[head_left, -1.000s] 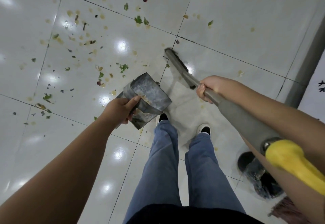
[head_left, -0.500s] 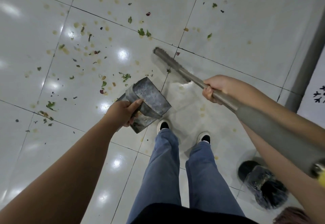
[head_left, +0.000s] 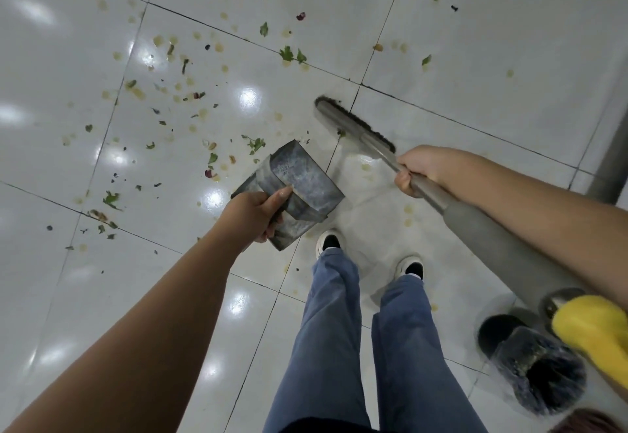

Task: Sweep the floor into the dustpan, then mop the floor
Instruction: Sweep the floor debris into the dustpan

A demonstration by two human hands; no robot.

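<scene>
Two hands occupied: sweep stage, debris (head_left: pixel 176 92) mostly at 10 o'clock.
Left hand (head_left: pixel 253 215) clamped dustpan (head_left: pixel 299 191) aloft, ready; right hand (head_left: pixel 416 169) wrapped broom (head_left: pixel 356 126) shaft for reach.

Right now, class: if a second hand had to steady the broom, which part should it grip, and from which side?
Grip the thick grey sleeve of the broom, behind the right hand, coming from above: the shaft slants up toward the sweeper, and that padded stretch lies bare.

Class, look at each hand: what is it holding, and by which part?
The left hand holds the metal dustpan by its near rear edge. The right hand grips the broom on its metal handle, just behind the brush head.
</scene>
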